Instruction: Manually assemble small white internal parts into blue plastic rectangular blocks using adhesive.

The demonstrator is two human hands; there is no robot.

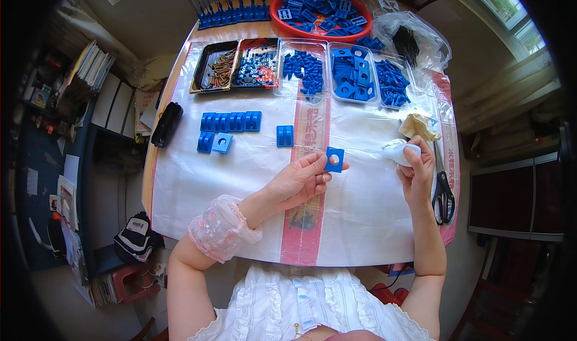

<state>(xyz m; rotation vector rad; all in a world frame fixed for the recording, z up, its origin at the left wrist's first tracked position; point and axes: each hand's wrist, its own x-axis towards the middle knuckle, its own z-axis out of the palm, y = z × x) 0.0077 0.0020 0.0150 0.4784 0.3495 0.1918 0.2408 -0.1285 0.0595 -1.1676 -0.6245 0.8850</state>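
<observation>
Head view: left hand (300, 181) fingers pinch a blue square plate (334, 159), hole facing up for inspection. Right hand (416, 172) fingers grip a white cloth (398, 150) above the surface (240, 184).

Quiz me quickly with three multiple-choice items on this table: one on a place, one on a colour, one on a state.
1. Where do the scissors lie?
A. by the table's right edge
B. in the red bowl
C. beside the black case

2. What colour is the square plate with a hole in the left hand?
A. red
B. blue
C. white

3. What is the right hand doing?
A. resting flat and empty
B. gripping a white wad
C. holding the scissors

Answers:
1 A: the scissors lie on the sheet just right of the right forearm, near the edge.
2 B: the plate pinched in the fingertips is blue like the parts in the trays.
3 B: the fingers curl round a white wad, with the scissors lying apart.
</observation>
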